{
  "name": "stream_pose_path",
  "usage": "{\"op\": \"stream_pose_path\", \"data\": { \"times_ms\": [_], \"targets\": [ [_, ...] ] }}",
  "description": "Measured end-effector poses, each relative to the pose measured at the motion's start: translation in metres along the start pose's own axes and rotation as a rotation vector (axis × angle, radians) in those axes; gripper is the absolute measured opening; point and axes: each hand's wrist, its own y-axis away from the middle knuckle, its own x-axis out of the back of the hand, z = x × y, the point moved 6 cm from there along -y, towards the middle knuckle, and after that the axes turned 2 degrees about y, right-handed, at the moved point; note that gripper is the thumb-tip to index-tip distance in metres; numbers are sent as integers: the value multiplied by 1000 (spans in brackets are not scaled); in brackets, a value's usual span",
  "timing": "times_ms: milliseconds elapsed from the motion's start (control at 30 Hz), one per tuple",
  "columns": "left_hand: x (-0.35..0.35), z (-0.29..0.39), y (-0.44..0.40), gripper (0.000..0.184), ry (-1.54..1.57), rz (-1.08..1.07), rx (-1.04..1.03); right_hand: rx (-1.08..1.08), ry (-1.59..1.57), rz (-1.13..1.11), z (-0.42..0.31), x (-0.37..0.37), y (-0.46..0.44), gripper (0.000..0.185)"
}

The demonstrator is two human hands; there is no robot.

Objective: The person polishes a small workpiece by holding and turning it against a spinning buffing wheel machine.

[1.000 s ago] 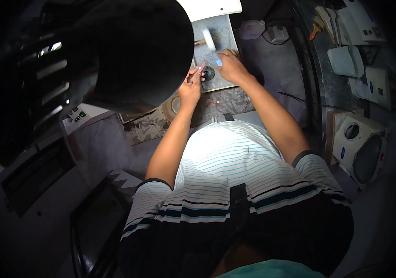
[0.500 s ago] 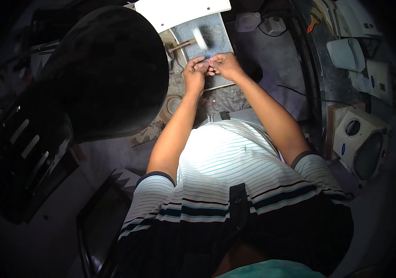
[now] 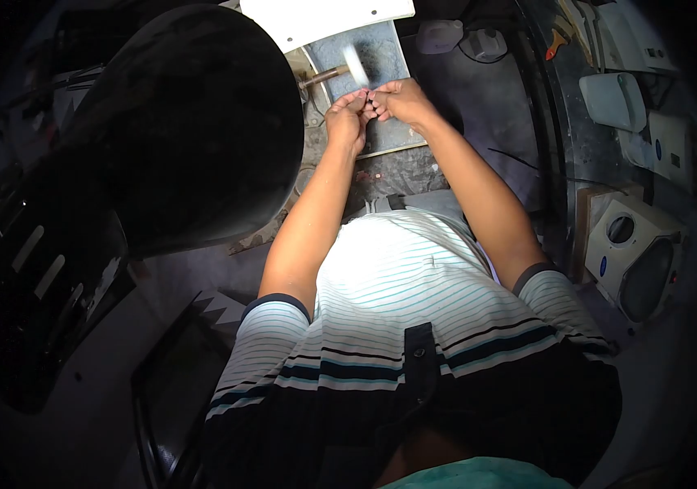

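My left hand (image 3: 347, 120) and my right hand (image 3: 400, 104) meet fingertip to fingertip over a grey tray (image 3: 389, 59) with a pale rim. The fingers of both are pinched together around something small that they mostly hide. Just beyond the fingertips is a white wheel (image 3: 356, 65), blurred, on the end of a brown shaft (image 3: 324, 77) that comes in from the left.
A large black lamp shade (image 3: 202, 130) fills the upper left. Above the tray is a white panel (image 3: 328, 18). To the right are plastic containers (image 3: 440, 37), a red-handled brush (image 3: 556, 45), a clear tub (image 3: 612, 101) and a beige device (image 3: 634, 254).
My right hand has come left from the tray's right side to meet my left hand, and both have moved up close to the wheel. The lamp shade appears further left in view.
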Motion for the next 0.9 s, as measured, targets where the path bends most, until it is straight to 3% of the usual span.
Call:
{"op": "stream_pose_path", "data": {
  "times_ms": [200, 533, 600, 667, 800, 900],
  "targets": [
    [-5, -2, -14, 13, 171, -14, 117, -3, 40, -7, -18, 0, -6, 17],
    [1, -11, -24, 12, 279, 1, 135, 5, 142, -40, -16, -3, -21, 19],
    [-8, -2, -17, 12, 248, -64, 108, 19, 127, -50, -17, -1, -15, 19],
    [-5, -1, -11, 12, 195, 59, 128, 28, 107, -73, -16, -4, -14, 19],
    [2, -3, -20, 10, 209, 39, 130, -6, 117, -39, -14, 1, -16, 18],
    [5, 8, -12, 10, 72, -10, 90, 3, 81, -153, -15, -6, -11, 17]
  ]
}}
